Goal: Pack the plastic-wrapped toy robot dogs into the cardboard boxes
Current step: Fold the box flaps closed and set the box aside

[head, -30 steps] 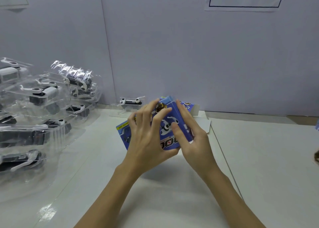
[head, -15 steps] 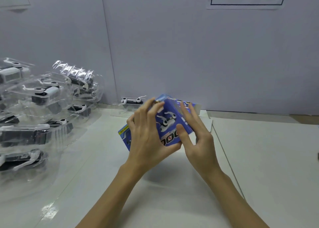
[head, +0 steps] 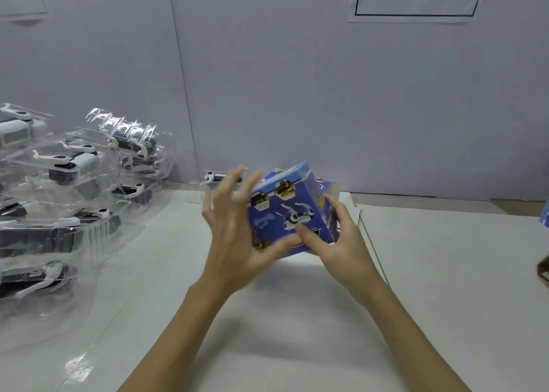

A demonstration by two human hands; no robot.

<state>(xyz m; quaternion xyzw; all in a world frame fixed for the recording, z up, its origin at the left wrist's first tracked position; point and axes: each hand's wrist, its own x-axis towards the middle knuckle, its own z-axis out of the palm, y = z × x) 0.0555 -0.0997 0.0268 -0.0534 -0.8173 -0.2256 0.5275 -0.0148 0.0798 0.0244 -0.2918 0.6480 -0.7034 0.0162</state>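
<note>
The blue toy box (head: 289, 210) hangs tilted above the surface (head: 297, 317), pinched by the right hand (head: 341, 240), the left hand (head: 234, 237) spread at its 9 o'clock side, wrapped robot dogs (head: 68, 189) farther toward 9 o'clock.

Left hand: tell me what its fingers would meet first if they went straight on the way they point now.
The left hand has blurred fingers pointing up and away toward the wall. Probably the wrapped toy dog at the wall's foot comes first, though depth is unclear.
</note>
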